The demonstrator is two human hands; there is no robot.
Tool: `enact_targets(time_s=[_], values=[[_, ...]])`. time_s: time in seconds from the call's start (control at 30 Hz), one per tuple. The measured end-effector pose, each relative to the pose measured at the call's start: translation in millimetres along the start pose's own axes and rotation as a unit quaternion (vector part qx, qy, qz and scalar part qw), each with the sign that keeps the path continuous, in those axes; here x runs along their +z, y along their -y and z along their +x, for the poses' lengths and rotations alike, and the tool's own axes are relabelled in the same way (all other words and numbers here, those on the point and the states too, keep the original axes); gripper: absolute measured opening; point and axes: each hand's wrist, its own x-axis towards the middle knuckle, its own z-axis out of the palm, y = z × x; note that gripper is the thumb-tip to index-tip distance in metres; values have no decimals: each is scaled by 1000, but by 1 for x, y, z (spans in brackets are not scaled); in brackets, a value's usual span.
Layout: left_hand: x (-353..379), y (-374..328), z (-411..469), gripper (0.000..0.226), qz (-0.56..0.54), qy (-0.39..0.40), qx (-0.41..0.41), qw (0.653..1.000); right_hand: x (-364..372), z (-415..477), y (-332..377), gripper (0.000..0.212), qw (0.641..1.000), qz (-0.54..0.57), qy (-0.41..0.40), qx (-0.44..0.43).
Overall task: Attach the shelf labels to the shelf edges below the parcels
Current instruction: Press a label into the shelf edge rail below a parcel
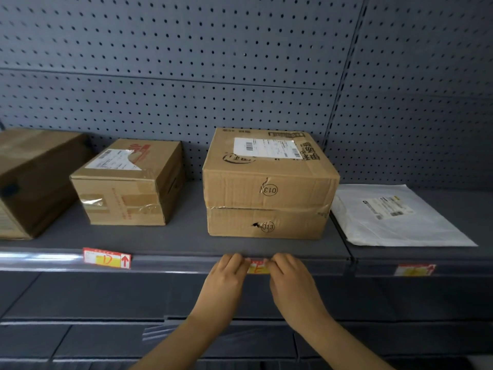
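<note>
A red and yellow shelf label (257,266) sits against the grey shelf edge (186,261), directly below the large cardboard parcel marked 013 (268,182). My left hand (226,276) pinches its left end and my right hand (290,279) pinches its right end; only the label's middle shows between my fingers. Another label marked D (106,258) is fixed to the edge below the smaller cardboard parcel (128,182). A third label (414,270) sits on the edge below the white mailer bag (394,214).
A big brown box (34,180) stands at the far left of the shelf. A grey pegboard wall (240,62) backs the shelf. Lower grey shelves (106,303) lie beneath my arms.
</note>
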Motion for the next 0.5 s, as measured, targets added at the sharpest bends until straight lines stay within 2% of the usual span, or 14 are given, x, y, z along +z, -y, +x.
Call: enact_targets(time_s=[0.1, 0.2, 0.37, 0.5], values=[[-7, 1, 0, 48, 7, 31, -9, 999, -6, 2, 1, 31, 1000, 3, 16, 16], [-20, 5, -4, 52, 2, 29, -29, 999, -10, 5, 6, 34, 999, 30, 16, 17], [-53, 33, -24, 39, 39, -7, -84, 996, -2, 25, 32, 31, 997, 70, 12, -31], [-91, 75, -51, 36, 72, -13, -129, 989, 14, 44, 78, 28, 991, 120, 17, -58]])
